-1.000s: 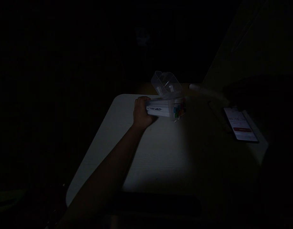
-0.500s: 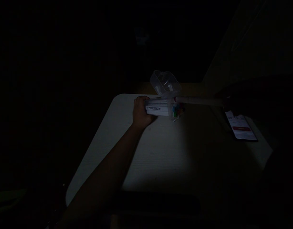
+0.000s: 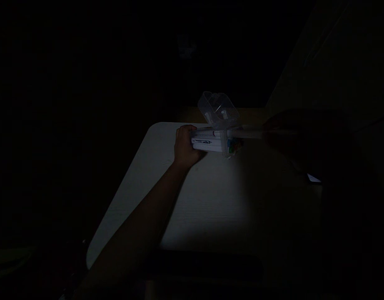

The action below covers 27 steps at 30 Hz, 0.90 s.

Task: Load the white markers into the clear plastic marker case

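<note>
My left hand (image 3: 186, 146) is wrapped round the closed end of a clear plastic marker case (image 3: 223, 143), which lies on its side on the table. White markers (image 3: 207, 147) fill the case, and their coloured ends stick out of its mouth on the right. The clear hinged lid (image 3: 217, 109) stands open at the far side. My right hand (image 3: 278, 133), very dark, grips a long white marker (image 3: 248, 133). That marker's red-banded front end is inside the case mouth, its rear end towards my hand. The right fingers are mostly lost in shadow.
The pale wooden table (image 3: 210, 196) has a rounded far left corner. A phone (image 3: 314, 178) lies on the right, mostly hidden behind my right hand and arm. Deep darkness covers the surroundings.
My right hand has moved left, sliding the white marker from the mouth into the case. Its arm now covers most of the phone. My left hand and the case stay in place.
</note>
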Each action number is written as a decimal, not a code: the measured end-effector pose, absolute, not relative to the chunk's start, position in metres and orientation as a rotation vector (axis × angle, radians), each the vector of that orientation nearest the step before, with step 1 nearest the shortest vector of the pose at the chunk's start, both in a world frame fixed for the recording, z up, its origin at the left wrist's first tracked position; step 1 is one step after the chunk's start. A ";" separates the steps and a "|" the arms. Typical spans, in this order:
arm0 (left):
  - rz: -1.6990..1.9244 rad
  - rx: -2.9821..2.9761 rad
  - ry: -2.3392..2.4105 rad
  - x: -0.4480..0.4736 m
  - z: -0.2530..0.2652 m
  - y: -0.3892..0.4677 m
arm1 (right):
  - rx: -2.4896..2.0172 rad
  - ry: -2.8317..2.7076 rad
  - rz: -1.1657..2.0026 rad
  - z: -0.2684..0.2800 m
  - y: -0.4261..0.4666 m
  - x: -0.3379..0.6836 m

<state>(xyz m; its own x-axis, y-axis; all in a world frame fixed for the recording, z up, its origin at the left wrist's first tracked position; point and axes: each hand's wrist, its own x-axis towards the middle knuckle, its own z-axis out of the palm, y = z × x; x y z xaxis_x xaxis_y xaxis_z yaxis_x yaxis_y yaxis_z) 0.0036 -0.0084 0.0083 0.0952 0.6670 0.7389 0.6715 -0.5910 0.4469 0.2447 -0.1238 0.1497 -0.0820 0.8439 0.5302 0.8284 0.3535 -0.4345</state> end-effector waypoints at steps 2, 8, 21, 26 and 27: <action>-1.551 -2.326 -1.410 0.003 0.008 -0.007 | -1.451 -1.866 0.034 0.148 -0.125 0.235; -1.546 -2.331 -1.379 0.004 0.009 -0.006 | -1.414 -1.908 -0.012 0.136 -0.121 0.213; -1.562 -2.325 -1.373 0.005 0.013 -0.010 | -1.415 -1.829 -0.093 0.122 -0.111 0.211; -1.557 -2.322 -1.368 0.006 0.013 -0.010 | -1.425 -1.862 -0.072 0.121 -0.111 0.209; -1.553 -2.319 -1.373 0.006 0.013 -0.010 | -1.427 -1.851 -0.075 0.121 -0.111 0.209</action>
<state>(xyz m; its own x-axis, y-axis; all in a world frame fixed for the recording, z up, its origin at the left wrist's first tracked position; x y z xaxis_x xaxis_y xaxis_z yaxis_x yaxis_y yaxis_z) 0.0056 -0.0096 0.0129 0.1118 0.6428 0.7578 0.6733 -0.6099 0.4179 0.2092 -0.1110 0.1209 -0.0635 0.7952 0.6030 0.8415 0.3674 -0.3960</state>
